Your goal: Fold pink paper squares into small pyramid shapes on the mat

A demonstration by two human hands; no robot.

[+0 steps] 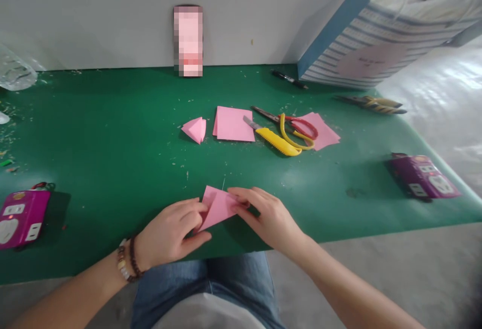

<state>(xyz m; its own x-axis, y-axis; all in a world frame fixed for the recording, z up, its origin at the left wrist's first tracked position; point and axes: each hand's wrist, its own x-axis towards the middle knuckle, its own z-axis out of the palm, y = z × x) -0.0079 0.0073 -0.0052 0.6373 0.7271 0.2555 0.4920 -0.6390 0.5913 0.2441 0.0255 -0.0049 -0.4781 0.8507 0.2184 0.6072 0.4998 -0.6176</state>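
Observation:
A pink sheet of paper (220,207), partly folded over on itself, is between my two hands near the table's front edge. My left hand (173,231) has its fingers on the paper's left side, with the thumb below it. At the right corner, the thumb and fingers of my right hand (269,216) pinch the paper. Beyond them lie a small folded pink paper piece (195,130) and a stack of square pink sheets (235,124). A yellow utility knife (278,141) rests with its blade over the stack.
Scissors (286,123) with red and yellow handles lie partly on more pink paper (326,133). A phone (188,41) leans on the wall. Farther right are a pen (289,79), pliers (372,103) and a striped bag (357,47). Purple power sockets (425,176) sit at both sides.

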